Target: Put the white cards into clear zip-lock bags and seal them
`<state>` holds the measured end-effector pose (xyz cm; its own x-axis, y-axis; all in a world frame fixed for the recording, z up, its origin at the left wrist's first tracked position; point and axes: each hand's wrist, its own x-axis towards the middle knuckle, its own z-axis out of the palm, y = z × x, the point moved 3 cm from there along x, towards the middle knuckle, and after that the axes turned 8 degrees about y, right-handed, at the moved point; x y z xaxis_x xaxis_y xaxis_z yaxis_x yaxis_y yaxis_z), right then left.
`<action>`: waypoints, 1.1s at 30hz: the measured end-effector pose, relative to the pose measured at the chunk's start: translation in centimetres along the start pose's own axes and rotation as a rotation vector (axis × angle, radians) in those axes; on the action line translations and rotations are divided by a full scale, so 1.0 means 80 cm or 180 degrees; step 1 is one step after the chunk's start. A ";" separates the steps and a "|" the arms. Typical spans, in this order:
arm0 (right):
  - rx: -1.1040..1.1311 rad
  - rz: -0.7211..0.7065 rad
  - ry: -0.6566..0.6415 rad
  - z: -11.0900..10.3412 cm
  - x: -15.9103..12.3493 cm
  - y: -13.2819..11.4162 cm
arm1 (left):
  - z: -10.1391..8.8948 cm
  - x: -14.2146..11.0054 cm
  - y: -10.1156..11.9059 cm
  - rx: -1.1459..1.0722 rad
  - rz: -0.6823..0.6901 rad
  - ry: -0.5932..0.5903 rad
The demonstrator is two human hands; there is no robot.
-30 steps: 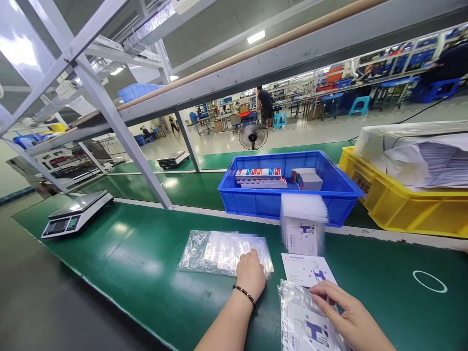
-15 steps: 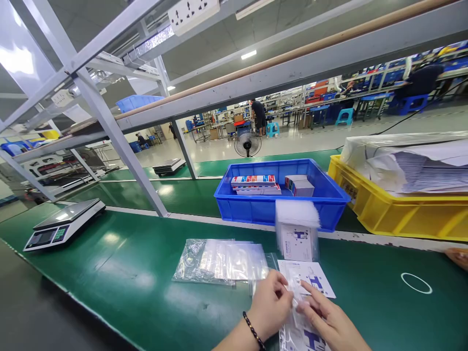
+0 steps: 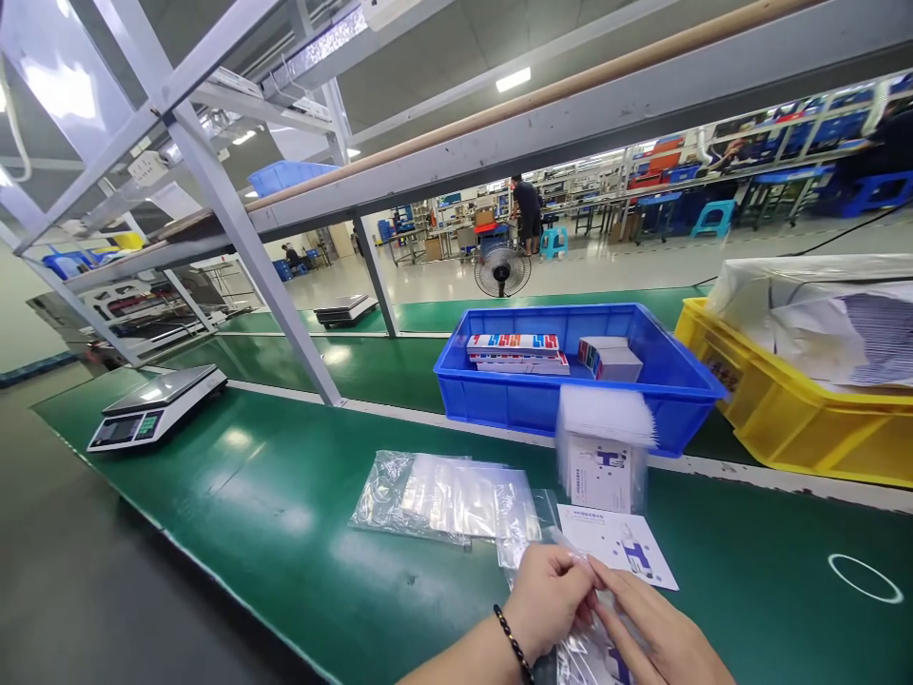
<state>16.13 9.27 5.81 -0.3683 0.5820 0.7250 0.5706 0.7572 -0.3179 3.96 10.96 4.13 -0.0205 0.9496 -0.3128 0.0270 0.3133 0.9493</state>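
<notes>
My left hand [image 3: 548,597], with a beaded bracelet at the wrist, is closed in a pinch on a clear plastic bag [image 3: 557,540]. Fingertips of my right hand [image 3: 652,628] meet it there, pinching the same bag. Under my hands lies another white and purple printed sheet in clear plastic, mostly hidden. A printed card [image 3: 606,538] rests flat just beyond my right hand. Behind it, a stack of bagged cards [image 3: 603,476] leans against the blue bin. Left of my hands, several flat clear bags [image 3: 456,497] are fanned out on the green table [image 3: 320,571].
The blue bin [image 3: 499,404] holds printed boxes [image 3: 514,344]. To its right, a yellow crate [image 3: 820,433] is full of paper sheets. A scale [image 3: 153,409] stands at left near a sloping metal post [image 3: 246,247]. A white ring [image 3: 865,577] marks the table at right.
The view has turned slightly left, shifting things to the right. My two hands have drawn together, fingertips now touching over the plastic bag.
</notes>
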 end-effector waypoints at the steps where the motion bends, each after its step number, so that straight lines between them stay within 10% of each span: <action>1: 0.0177 0.0238 -0.0112 -0.001 0.001 0.001 | 0.000 -0.001 0.000 -0.0008 0.0056 0.0003; 6: 0.0821 0.1071 -0.0719 0.001 -0.003 0.011 | -0.001 -0.010 0.005 0.0326 0.0396 -0.0024; 12: -0.0028 0.0827 -0.0375 0.011 -0.011 0.007 | 0.000 -0.018 0.015 0.1426 0.1111 -0.0008; 19: -0.0914 0.0590 -0.0029 0.005 -0.008 0.014 | 0.005 -0.017 0.005 0.1489 0.0774 -0.0107; 29: -0.0217 -0.0292 0.0416 -0.005 0.008 -0.010 | -0.017 -0.001 0.013 0.0438 0.0315 0.0101; 33: 0.0520 0.0249 0.0104 -0.012 0.008 0.000 | -0.032 -0.013 0.037 0.0596 0.1598 0.0336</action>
<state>16.61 9.36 6.90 -0.3018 0.6331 0.7128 0.4687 0.7496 -0.4673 1.52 10.84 7.36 -0.0593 0.9797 0.1915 0.2367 -0.1725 0.9561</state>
